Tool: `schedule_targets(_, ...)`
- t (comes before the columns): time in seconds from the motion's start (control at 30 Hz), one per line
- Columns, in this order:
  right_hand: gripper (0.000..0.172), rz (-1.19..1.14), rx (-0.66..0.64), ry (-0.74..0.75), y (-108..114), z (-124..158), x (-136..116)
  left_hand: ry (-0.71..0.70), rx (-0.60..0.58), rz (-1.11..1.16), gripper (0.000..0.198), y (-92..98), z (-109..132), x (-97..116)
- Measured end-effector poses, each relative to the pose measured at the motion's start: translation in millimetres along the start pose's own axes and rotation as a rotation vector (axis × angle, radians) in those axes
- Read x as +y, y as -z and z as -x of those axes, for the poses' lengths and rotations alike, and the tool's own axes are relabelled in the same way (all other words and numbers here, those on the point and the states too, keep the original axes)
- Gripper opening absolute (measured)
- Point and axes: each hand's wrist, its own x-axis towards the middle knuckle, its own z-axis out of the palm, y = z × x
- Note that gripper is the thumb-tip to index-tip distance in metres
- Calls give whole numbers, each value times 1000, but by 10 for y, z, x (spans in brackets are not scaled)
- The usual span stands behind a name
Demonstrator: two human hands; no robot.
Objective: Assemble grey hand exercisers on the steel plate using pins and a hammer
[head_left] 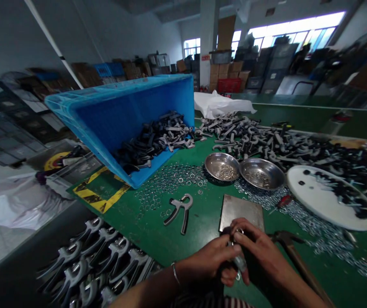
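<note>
Close to my body at the table's front, both hands meet around a small grey part. My left hand [218, 259] is closed on this grey hand-grip piece [240, 262], whose far end is hidden by fingers. The fingers of my right hand [258, 248] pinch a small metal ring [239, 231] at the top of the piece. Just beyond them lies a flat steel block [241, 210], partly covered by the right fingers. An assembled hand grip strengthener [180, 210] rests on the green table to the left. Beside my right wrist is a hammer [294, 252].
A tilted blue crate [132, 107] spills grey handles at the back left. Two metal bowls [222, 167] hold small parts, and a white tray [318, 194] carries black knobs. A red screwdriver [282, 202] lies among loose rings. Several finished grips [74, 273] fill a bin at lower left.
</note>
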Motion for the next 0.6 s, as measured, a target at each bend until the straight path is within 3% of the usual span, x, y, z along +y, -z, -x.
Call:
schedule_targets(0.07,30,173,-111,62,-58,-307,-15,-102,201,6,39,69,36,21)
schedule_targets(0.17,22,402,-84,141,-176,-945,67,-308,458,-56,31,198,102,144)
schedule_targets(0.27,7,488,-37,170,-260,-1535,219,-361,500,-225,35,326,196,383)
schedule_targets(0.33,7,517,-18,167,-272,-1762,309,-349,517,-327,37,428,233,534)
schedule_targets(0.47,9,465,35,139,-213,-1707,379,-425,768,-434,33,636,160,654)
schedule_targets(0.53,16,392,73,106,-184,-1466,361,-513,886,-524,30,673,68,650)
schedule_targets(0.6,29,308,96,63,-185,-1150,323,-586,874,-638,29,640,-33,641)
